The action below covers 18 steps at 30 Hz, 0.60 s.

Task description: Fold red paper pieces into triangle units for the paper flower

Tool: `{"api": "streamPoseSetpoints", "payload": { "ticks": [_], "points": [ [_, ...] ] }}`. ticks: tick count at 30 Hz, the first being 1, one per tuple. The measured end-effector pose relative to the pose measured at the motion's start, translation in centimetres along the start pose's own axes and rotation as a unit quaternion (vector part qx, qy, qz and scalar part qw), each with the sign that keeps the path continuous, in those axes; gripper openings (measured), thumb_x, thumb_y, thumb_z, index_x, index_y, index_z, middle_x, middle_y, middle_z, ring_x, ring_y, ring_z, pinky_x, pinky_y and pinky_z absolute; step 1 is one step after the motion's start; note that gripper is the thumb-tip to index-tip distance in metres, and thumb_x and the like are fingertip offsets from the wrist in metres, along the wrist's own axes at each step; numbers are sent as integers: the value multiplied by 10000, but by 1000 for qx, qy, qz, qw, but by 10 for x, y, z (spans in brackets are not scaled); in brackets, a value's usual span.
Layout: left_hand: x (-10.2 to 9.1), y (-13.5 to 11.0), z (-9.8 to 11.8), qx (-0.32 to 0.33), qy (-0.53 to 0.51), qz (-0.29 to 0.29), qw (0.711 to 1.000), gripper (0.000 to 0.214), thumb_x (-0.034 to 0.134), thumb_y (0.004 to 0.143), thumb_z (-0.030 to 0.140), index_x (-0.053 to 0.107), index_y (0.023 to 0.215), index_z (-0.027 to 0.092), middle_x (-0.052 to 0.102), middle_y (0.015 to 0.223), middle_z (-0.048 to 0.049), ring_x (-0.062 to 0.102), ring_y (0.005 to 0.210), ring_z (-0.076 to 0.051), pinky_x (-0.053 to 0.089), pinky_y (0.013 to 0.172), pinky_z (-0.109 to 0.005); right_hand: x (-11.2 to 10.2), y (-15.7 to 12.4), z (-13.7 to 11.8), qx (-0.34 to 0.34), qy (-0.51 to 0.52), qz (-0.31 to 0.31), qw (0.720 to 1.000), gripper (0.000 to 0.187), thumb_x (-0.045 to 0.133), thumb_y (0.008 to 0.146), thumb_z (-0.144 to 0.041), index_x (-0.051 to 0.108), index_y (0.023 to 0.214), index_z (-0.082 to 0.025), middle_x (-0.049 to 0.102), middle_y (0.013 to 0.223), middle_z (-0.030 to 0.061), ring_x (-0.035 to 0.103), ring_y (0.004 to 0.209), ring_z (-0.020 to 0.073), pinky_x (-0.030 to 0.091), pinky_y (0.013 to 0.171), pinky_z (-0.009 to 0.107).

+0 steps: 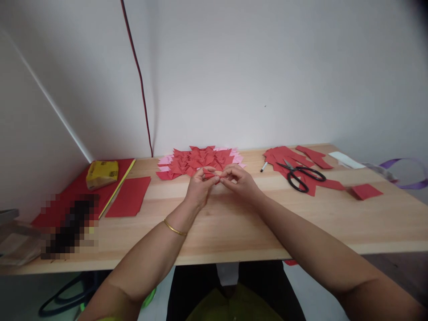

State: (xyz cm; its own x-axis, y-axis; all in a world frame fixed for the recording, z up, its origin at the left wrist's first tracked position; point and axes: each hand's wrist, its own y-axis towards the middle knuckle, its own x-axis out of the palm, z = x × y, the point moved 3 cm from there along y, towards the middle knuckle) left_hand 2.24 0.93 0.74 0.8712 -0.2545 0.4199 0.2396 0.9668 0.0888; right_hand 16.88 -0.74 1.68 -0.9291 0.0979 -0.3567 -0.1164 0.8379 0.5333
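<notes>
A small folded piece of red paper (212,174) is pinched between my two hands above the middle of the table. My left hand (198,187), with a gold bangle at its wrist, grips the paper with thumb and fingers. On the other side, my right hand (241,182) has its fingertips closed on the same paper, which they partly hide. Just behind the hands lies a spread of folded red paper pieces (203,158), with folded pink paper pieces (166,159) showing along its edges.
Black-handled scissors (297,174) rest on red paper scraps (284,154) at right, near a white marker (264,166). Farther right are a red paper square (367,191) and a white strip (346,160). At left are red sheets (129,196) and a yellow package (103,173).
</notes>
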Motion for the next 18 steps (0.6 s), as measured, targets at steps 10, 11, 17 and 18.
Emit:
{"api": "streamPoseSetpoints", "payload": {
  "ticks": [10, 11, 17, 18],
  "points": [
    [-2, 2, -3, -9, 14, 7, 1000, 317, 774, 573, 161, 578, 822, 166, 651, 699, 19, 591, 630, -99, 458, 708, -263, 4, -5, -2, 95, 46, -37, 994, 149, 634, 767, -339, 593, 771, -196, 624, 754, 26, 527, 647, 134, 427, 633, 281],
    [-2, 2, -2, -13, 11, 12, 1000, 317, 776, 567, 154, 575, 812, 163, 646, 678, 22, 587, 617, -98, 455, 702, -262, 5, -5, -1, 104, 58, -41, 992, 154, 636, 764, -342, 593, 772, -194, 628, 755, 27, 530, 646, 134, 427, 634, 282],
    [-1, 2, 0, -19, -13, -4, 1000, 520, 802, 561, 163, 591, 1036, 175, 680, 856, -11, 634, 769, -120, 460, 845, -314, 4, -2, 1, 179, 155, -37, 971, 224, 652, 725, -390, 537, 729, -198, 592, 689, -3, 519, 609, 124, 395, 585, 263],
    [-1, 3, 0, -17, -16, -6, 1000, 548, 802, 557, 158, 587, 1061, 177, 678, 896, -19, 636, 808, -126, 457, 865, -320, 2, -1, 2, 192, 158, -26, 968, 234, 654, 714, -396, 529, 720, -198, 570, 659, -15, 501, 585, 117, 381, 569, 258]
  ]
}}
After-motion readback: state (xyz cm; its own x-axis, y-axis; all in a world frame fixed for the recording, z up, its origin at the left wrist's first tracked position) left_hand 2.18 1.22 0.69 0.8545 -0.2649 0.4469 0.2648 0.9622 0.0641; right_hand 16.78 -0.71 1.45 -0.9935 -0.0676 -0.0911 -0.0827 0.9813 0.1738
